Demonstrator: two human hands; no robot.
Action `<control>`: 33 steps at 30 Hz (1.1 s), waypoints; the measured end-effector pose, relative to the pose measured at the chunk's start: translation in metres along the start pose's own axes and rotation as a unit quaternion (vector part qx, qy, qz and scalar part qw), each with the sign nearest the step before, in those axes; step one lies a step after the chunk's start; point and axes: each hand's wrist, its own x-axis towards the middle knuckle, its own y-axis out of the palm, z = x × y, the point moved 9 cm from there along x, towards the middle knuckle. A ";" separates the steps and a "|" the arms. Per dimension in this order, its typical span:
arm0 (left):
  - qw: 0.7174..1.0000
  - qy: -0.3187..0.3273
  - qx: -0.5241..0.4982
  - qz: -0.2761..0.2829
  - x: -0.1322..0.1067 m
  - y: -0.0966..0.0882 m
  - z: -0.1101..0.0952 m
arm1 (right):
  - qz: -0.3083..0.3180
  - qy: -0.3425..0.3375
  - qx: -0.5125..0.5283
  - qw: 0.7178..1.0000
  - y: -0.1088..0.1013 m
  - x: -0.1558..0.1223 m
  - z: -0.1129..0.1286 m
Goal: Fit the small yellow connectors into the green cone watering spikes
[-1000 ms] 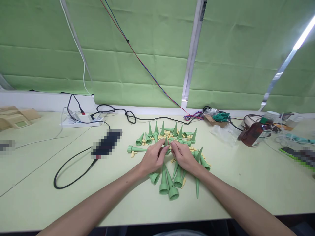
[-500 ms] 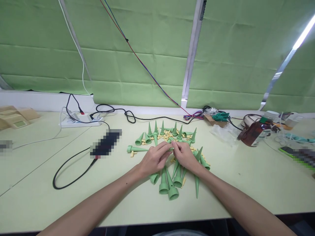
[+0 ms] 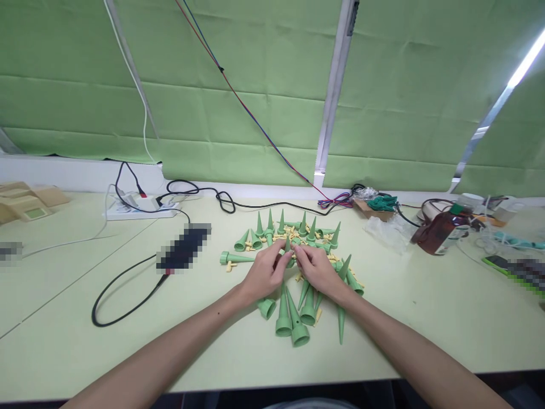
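Note:
My left hand [image 3: 269, 270] is closed round a green plastic watering spike [image 3: 288, 245], whose pointed end stands up between thumb and fingers. Right beside it, my right hand [image 3: 314, 266] has its thumb and fingers pinched together close to the spike; whatever they hold is hidden. More green spikes with wide hollow ends lie in front of the hands, among them a pair [image 3: 298, 332] near my wrists. Behind the hands several spikes [image 3: 312, 230] stand point up among small yellow valve pieces [image 3: 290, 232]. Another spike [image 3: 232, 258] lies on its side left of my left hand, next to a yellow valve [image 3: 230, 266].
On the left are a blurred dark device [image 3: 183, 249] with a looped black cable and a white power strip [image 3: 142, 211]. To the right stand a brown bottle [image 3: 443, 232], a clear plastic bag [image 3: 389, 232] and a small cardboard box [image 3: 374, 212]. A green-edged phone [image 3: 496, 261] lies far right.
The spike in my left hand has turned from lying nearly flat to pointing upward. My right fingers have drawn slightly away from the left ones.

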 end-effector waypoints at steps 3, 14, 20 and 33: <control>1.000 -0.021 -0.020 0.005 0.001 0.000 0.002 | 0.002 -0.008 -0.014 1.000 0.000 0.000 0.000; 0.992 -0.092 -0.088 0.006 0.001 0.003 0.018 | -0.001 -0.031 -0.049 0.998 -0.002 -0.001 0.007; 0.983 -0.135 -0.125 0.016 0.001 0.006 0.027 | 0.005 -0.045 -0.059 0.997 -0.001 -0.001 0.008; 0.977 -0.149 -0.151 0.026 0.004 0.005 0.028 | 0.013 -0.090 -0.105 0.990 0.000 -0.003 0.017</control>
